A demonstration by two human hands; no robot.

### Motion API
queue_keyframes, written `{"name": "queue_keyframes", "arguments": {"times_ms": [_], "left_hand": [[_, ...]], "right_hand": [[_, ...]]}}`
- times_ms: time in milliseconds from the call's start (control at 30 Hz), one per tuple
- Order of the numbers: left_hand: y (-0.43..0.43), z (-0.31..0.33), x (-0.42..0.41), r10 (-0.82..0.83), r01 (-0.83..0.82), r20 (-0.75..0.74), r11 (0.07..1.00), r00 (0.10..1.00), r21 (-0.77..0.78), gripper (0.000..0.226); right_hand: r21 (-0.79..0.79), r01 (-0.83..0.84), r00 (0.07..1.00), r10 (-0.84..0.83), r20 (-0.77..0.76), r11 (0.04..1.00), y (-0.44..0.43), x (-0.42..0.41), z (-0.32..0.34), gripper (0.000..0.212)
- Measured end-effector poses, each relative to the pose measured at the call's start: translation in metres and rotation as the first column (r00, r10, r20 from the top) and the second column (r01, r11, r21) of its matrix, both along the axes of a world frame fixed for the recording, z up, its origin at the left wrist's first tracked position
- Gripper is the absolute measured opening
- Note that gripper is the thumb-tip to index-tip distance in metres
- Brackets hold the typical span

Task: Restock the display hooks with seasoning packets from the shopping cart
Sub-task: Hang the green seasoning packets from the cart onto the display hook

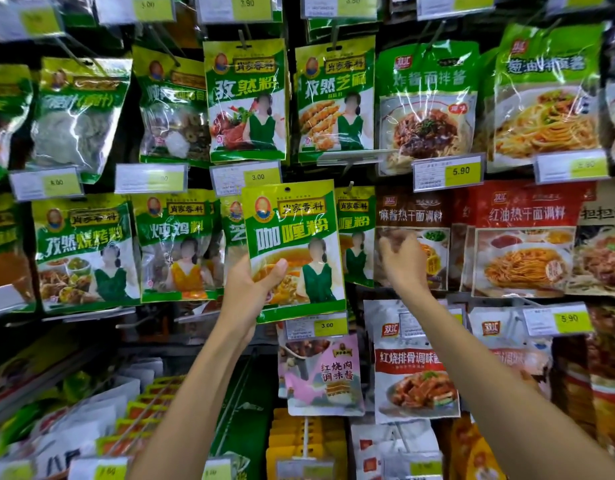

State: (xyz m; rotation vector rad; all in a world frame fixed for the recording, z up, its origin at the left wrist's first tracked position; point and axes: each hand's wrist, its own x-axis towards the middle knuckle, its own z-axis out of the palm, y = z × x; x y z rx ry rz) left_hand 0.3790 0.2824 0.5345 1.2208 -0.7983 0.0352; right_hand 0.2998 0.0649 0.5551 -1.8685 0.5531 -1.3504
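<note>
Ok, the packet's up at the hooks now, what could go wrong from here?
1. The left hand grips the curry packet only near its lower edge, so the top may flop and its hole could miss the hook.
2. The neighbouring green packets look alike. The matching curry packets hang just to the right, so it could end up on the wrong hook.
3. The price tag sits close above and could get knocked.

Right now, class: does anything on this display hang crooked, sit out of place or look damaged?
The curry powder packet is off any hook, held tilted by the left hand in front of its row. Above it, one price tag is tipped edge-on instead of facing forward.
</note>
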Motion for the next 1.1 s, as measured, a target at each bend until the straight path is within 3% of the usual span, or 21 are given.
{"name": "queue_keyframes", "arguments": {"times_ms": [67, 100, 167, 267, 367, 433, 467, 500, 567, 633, 700, 767, 833, 1100], "left_hand": [[-0.006, -0.001, -0.005, -0.034, 0.034, -0.005, 0.999, 0.999, 0.005, 0.043], [-0.01, 0.0, -0.008, -0.057, 0.057, -0.007, 0.998, 0.998, 0.01, 0.049], [-0.019, 0.003, -0.018, -0.1, 0.101, -0.018, 0.994, 0.995, 0.03, 0.068], [-0.029, 0.007, -0.029, -0.14, 0.141, -0.025, 0.987, 0.99, 0.072, 0.097], [-0.033, 0.01, -0.027, -0.084, 0.067, 0.105, 0.986, 0.991, 0.153, 0.07], [-0.03, 0.017, -0.017, 0.103, -0.144, 0.269, 0.98, 0.958, 0.136, 0.041], [-0.026, 0.023, -0.01, 0.272, -0.318, 0.381, 0.946, 0.884, 0.063, 0.029], [-0.021, 0.032, -0.003, 0.445, -0.485, 0.49, 0.873, 0.75, -0.049, 0.023], [-0.012, 0.051, 0.012, 0.658, -0.686, 0.638, 0.676, 0.4, -0.268, 0.025], [-0.009, 0.068, 0.028, 0.712, -0.747, 0.69, 0.527, 0.128, -0.405, 0.03], [-0.01, 0.081, 0.042, 0.681, -0.774, 0.732, 0.452, -0.022, -0.444, 0.037], [-0.012, 0.087, 0.054, 0.626, -0.791, 0.772, 0.416, -0.108, -0.448, 0.043], [-0.014, 0.087, 0.063, 0.592, -0.799, 0.795, 0.409, -0.136, -0.441, 0.044], [-0.011, 0.084, 0.072, 0.587, -0.78, 0.808, 0.479, -0.056, -0.402, 0.043]], "right_hand": [[-0.058, 0.028, 0.988, -0.018, 0.155, 0.998, 0.016, -0.016, -0.006, 0.023], [-0.038, -0.079, 0.979, 0.084, 0.187, 0.996, 0.025, -0.022, -0.007, 0.024], [0.067, -0.373, 0.917, 0.356, 0.178, 0.926, 0.043, -0.028, -0.002, 0.031], [0.143, -0.467, 0.884, 0.46, 0.08, 0.873, 0.052, -0.029, 0.005, 0.037], [0.112, -0.453, 0.889, 0.438, 0.132, 0.885, 0.053, -0.031, 0.007, 0.037], [0.091, -0.427, 0.9, 0.413, 0.139, 0.9, 0.05, -0.032, 0.005, 0.04], [0.078, -0.416, 0.904, 0.404, 0.14, 0.906, 0.048, -0.032, 0.005, 0.04], [0.071, -0.404, 0.909, 0.393, 0.138, 0.912, 0.045, -0.03, 0.004, 0.04], [0.081, -0.389, 0.916, 0.376, 0.137, 0.918, 0.038, -0.027, 0.003, 0.039], [0.092, -0.383, 0.917, 0.366, 0.158, 0.919, 0.03, -0.023, 0.004, 0.037], [0.093, -0.373, 0.921, 0.355, 0.16, 0.923, 0.025, -0.02, 0.008, 0.039], [0.094, -0.357, 0.926, 0.339, 0.165, 0.929, 0.022, -0.017, 0.013, 0.04], [0.106, -0.351, 0.928, 0.332, 0.167, 0.93, 0.02, -0.014, 0.018, 0.04], [0.214, -0.403, 0.91, 0.365, 0.197, 0.89, 0.016, -0.01, 0.026, 0.041]]}}
